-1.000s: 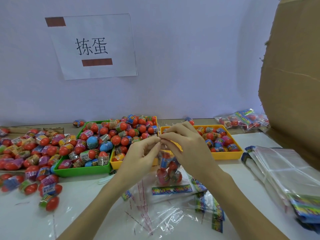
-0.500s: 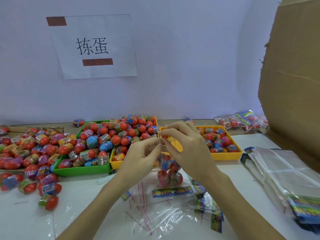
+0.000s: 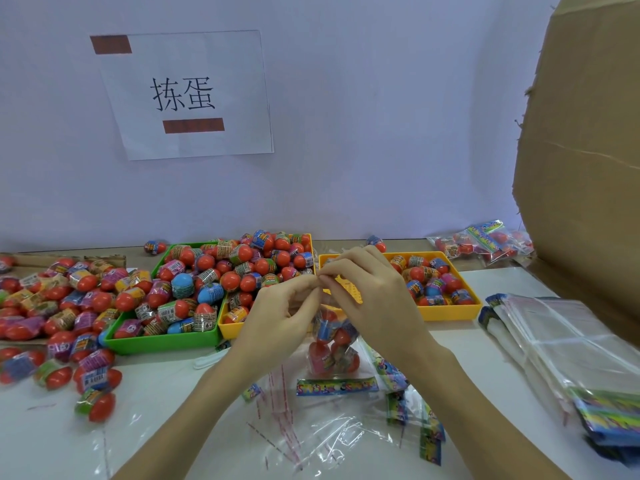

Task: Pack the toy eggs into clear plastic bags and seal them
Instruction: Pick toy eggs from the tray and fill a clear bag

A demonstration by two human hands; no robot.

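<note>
- Fingertips of both hands meet at the top of the clear bag [image 3: 332,344], pinching its mouth together.
- Left hand [image 3: 277,323] and right hand [image 3: 374,299] hold it up over the white table [image 3: 166,410].
- Toy eggs [image 3: 334,355] hang inside that bag, low down.
- Behind: green tray [image 3: 162,341] heaped with eggs, yellow tray [image 3: 450,311] alongside.
- Right edge: stack of empty bags [image 3: 568,344].

A packing workbench: trays [image 3: 162,342] heaped with toy eggs [image 3: 230,280], stacked bags [image 3: 568,344].
</note>
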